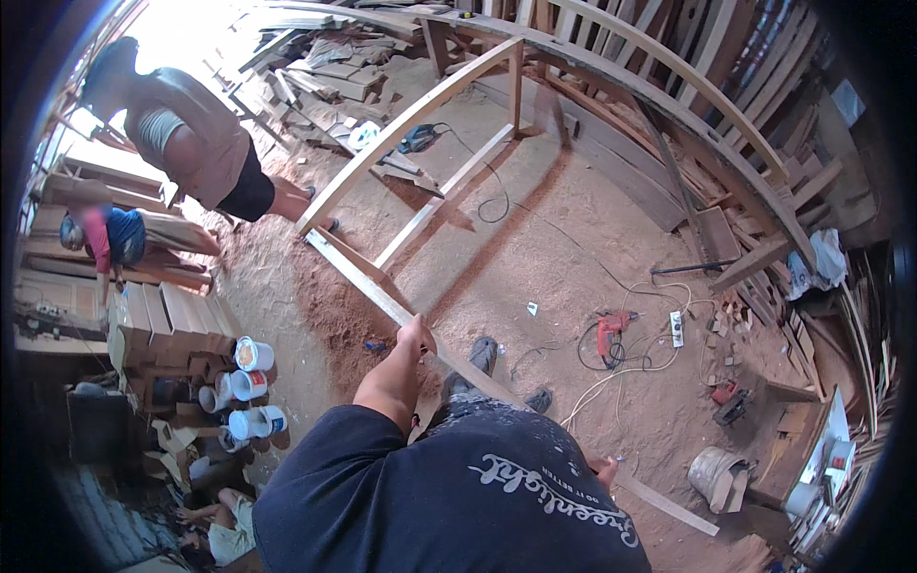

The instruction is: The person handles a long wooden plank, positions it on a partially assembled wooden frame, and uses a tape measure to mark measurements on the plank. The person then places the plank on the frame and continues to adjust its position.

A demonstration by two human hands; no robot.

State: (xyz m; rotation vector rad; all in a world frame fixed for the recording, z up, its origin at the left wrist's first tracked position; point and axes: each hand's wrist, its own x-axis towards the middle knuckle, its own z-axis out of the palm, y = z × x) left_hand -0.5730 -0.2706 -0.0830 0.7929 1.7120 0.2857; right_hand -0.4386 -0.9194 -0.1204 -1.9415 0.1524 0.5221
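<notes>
While gripped mid-length by closed left hand (416,334): long plank (382,298), stiff, fairly light, whippy at far end. Right hand (604,471) mostly hidden, grip unclear; sawdust floor (573,239) below.

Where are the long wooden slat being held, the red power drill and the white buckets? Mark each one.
long wooden slat (363,286): head view, bare middle stretch beyond the left hand.
red power drill (608,331): head view, its red body.
white buckets (253,354): head view, topmost bucket's rim.
</notes>
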